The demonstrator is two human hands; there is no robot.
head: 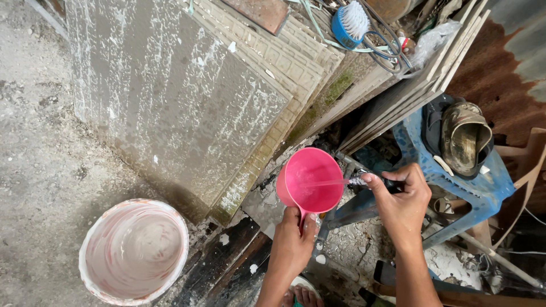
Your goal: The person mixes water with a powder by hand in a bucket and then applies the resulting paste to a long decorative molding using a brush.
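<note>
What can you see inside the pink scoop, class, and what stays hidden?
Inside the pink scoop, held by the left hand, a thin stream of water arrives from the nozzle under the right hand. Its inner wall is wet; how much water has gathered cannot be told.

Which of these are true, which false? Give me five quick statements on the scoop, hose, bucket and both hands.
1. The left hand holds the pink scoop by its handle. True.
2. The right hand aims a hose nozzle into the scoop. True.
3. The bucket is full of clear water. False: its inside shows whitish, reddish-streaked residue and no standing water.
4. The blue brush lies inside the bucket. False: it sits up on the stacked tiles.
5. A worn shoe rests on the blue stool. True.
</note>
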